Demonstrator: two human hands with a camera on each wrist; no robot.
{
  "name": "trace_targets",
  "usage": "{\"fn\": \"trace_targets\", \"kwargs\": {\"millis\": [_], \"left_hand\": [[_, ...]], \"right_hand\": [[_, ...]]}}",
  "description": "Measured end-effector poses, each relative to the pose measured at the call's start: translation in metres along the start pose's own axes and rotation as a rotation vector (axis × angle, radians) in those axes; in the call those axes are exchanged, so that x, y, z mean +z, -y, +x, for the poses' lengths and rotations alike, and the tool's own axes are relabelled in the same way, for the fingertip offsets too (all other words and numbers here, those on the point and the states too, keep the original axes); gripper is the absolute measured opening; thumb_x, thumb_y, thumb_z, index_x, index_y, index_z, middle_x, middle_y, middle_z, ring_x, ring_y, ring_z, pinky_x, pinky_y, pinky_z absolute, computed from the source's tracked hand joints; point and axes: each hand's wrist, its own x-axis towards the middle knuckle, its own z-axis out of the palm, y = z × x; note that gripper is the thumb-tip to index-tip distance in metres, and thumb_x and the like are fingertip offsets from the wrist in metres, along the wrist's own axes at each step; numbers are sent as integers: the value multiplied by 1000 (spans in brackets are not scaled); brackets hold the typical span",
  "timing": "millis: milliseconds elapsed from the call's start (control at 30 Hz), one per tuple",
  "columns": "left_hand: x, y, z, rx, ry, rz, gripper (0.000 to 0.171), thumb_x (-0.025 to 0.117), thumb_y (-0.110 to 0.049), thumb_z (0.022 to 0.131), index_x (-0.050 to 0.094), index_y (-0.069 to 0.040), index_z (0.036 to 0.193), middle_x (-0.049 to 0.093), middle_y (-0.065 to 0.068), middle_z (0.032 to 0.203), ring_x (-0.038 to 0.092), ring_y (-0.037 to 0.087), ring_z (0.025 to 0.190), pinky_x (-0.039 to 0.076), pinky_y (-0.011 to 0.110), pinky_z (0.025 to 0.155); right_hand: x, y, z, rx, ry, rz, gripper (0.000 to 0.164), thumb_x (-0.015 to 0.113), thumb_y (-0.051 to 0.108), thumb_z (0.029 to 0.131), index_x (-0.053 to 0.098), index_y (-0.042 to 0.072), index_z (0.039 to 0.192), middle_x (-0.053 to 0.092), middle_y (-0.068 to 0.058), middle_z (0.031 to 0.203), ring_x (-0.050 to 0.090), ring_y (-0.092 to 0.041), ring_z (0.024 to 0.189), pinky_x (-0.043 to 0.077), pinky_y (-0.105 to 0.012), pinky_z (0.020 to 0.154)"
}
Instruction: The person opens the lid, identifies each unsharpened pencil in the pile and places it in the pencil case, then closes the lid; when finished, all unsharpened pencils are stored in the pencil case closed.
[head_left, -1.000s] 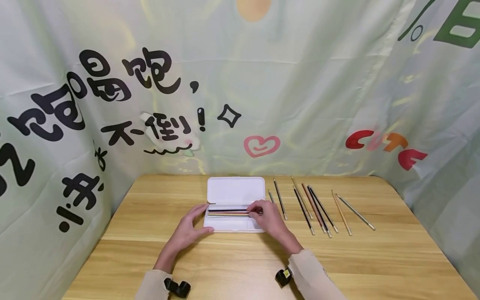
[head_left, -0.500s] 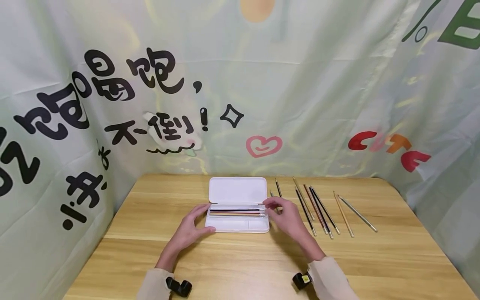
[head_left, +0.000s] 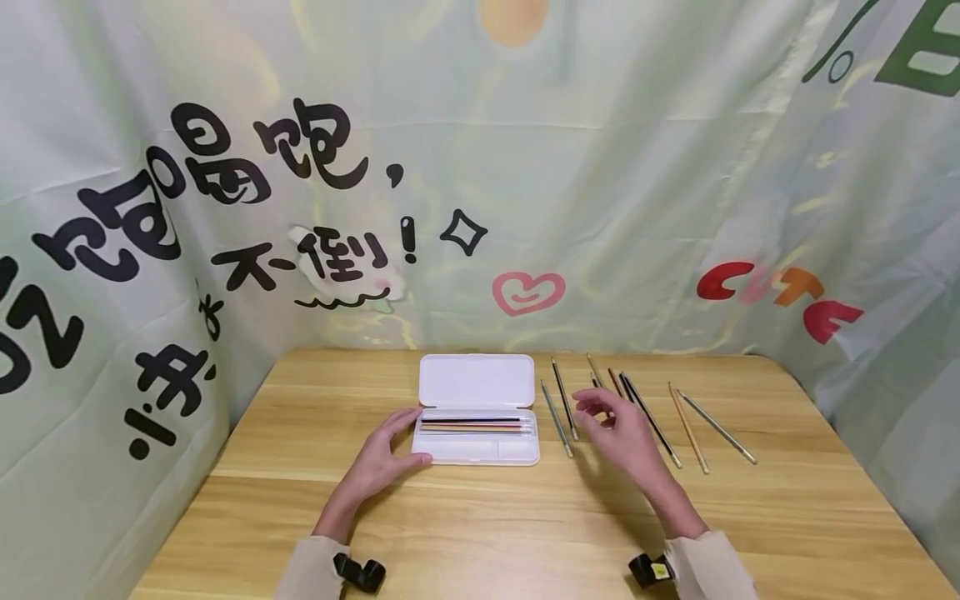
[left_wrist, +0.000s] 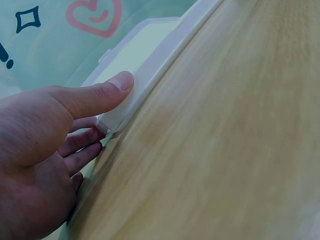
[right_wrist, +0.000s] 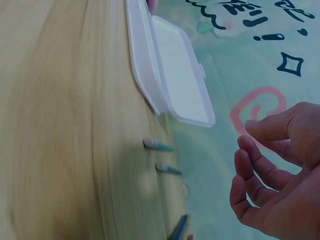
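A white pencil case lies on the table with its lid raised at the back. Several pencils lie side by side in it. My left hand holds the case's left end, thumb at the front corner and fingers at the back corner. In the left wrist view the thumb presses the case wall. Over the loose pencils to the right is my right hand, fingers bent and nothing between them. It partly hides some pencils. The right wrist view shows its thumb and fingertips apart.
Close to the case's right side lie a grey-blue pencil and a dark pencil. Further right are a tan pencil and a grey pencil. A printed cloth hangs behind the wooden table.
My right hand has left the pencils inside the case and moved right, over the loose pencils. The left hand stays on the case's left end.
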Motion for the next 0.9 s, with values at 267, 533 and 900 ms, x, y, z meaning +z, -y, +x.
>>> {"fn": "trace_targets", "kwargs": {"millis": [267, 533, 900], "left_hand": [[0, -1, -1, -15, 4, 9, 85, 90, -30, 81, 50, -8, 152, 41, 15, 159, 32, 40, 148, 24, 61, 119], [-1, -1, -1, -22, 4, 4, 85, 90, -30, 81, 50, -9, 152, 42, 14, 158, 32, 40, 148, 24, 62, 119], [-1, 0, -1, -12, 4, 18, 85, 90, -30, 81, 50, -9, 153, 42, 14, 158, 33, 40, 148, 24, 61, 119]], "right_hand": [[-24, -18, -6, 29, -50, -13, 20, 69, 5, 98, 72, 7, 118, 72, -7, 100, 64, -15, 89, 53, -22, 69], [-41, -42, -4, 90, -81, -95, 23, 68, 8, 99, 70, 2, 121, 71, -11, 103, 65, -24, 94, 53, -16, 71], [-56, -73, -13, 104, -11, -273, 19, 72, 0, 92, 72, -3, 111, 71, -10, 92, 67, -26, 82, 53, -32, 68]]}}
